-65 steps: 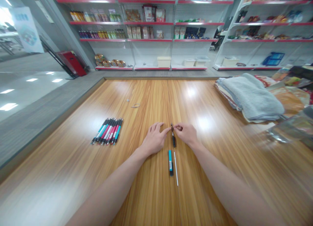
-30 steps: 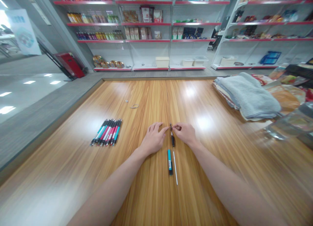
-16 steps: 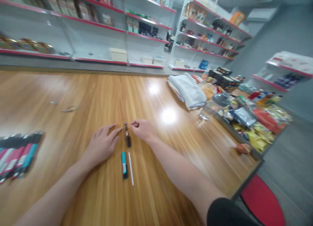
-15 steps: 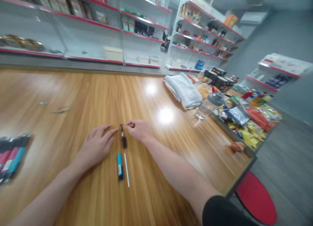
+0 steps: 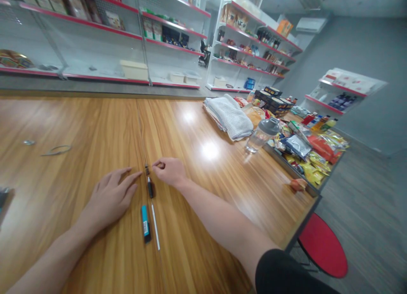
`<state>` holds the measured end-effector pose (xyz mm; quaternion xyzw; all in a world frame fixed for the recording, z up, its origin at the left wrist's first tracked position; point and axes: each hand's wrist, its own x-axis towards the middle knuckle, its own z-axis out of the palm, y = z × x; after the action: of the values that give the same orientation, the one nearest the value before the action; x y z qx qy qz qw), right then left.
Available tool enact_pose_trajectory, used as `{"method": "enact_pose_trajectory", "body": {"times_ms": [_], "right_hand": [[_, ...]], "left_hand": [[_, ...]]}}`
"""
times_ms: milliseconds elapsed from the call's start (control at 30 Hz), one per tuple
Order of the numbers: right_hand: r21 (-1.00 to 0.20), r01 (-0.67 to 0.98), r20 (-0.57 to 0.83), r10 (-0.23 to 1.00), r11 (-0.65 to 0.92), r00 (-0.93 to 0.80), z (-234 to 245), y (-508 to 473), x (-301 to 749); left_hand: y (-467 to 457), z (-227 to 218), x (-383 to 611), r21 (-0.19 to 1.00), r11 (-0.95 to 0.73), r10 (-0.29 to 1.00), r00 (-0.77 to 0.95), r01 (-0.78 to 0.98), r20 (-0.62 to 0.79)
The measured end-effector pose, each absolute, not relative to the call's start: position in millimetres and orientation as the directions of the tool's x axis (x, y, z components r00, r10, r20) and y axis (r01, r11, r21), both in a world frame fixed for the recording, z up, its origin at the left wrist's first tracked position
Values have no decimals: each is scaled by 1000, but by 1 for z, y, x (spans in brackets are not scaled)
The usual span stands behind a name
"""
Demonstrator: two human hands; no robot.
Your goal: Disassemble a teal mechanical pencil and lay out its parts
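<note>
My left hand (image 5: pixel 110 196) rests on the wooden table with its fingers stretched toward a row of pen parts, holding nothing. Across the row, my right hand (image 5: pixel 170 171) has thumb and forefinger pinched; whether anything is between them is hidden. Between the two hands lies a small dark piece (image 5: pixel 146 170), just off the right fingertips. Below it is a black pen section (image 5: pixel 150 188) with a pale tip. Closer to me lie a turquoise pen barrel (image 5: pixel 145 222) with a black end and, beside it, a thin white stick (image 5: pixel 155 227).
Scissors-like wire loop (image 5: pixel 57 150) and a small silvery item (image 5: pixel 29 142) lie at left. Folded cloths (image 5: pixel 228 117), a clear bottle (image 5: pixel 261 135) and a tray of snack packets (image 5: pixel 313 175) stand on the right. A red stool (image 5: pixel 323 245) is beside the table.
The view has turned to the right, so everything shifts left in it and the marker bundle at the left has almost left the picture. Hands and pen parts keep nearly the same arrangement.
</note>
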<state>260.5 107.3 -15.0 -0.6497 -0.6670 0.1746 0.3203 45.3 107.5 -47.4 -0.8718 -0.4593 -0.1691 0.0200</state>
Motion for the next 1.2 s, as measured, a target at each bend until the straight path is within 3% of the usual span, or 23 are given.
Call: {"method": "enact_pose_trajectory", "body": {"times_ms": [300,700,767,900,1067,1200], "right_hand": [[-658,745,219,975,114,44,-18,108,262],[-707,676,286,958,208,4,-15,110,269],[-717,664,292,956,213,8,-17,111,272],[-716,664,294,956,215,8,-18,112,274],[-712,672,296,955,205,22,-19,113,274],[-720,663,297,954,207,24,-18,112,274]], "left_hand": [[104,-43,49,169,-575,799,505,801,326],[80,1,61,323,-514,852,428,795,302],[83,9,55,389,-398,914,323,831,246],[100,30,16,400,-140,981,72,906,179],[112,54,-64,298,209,968,-239,931,69],[108,55,-108,215,371,928,-366,903,-66]]}}
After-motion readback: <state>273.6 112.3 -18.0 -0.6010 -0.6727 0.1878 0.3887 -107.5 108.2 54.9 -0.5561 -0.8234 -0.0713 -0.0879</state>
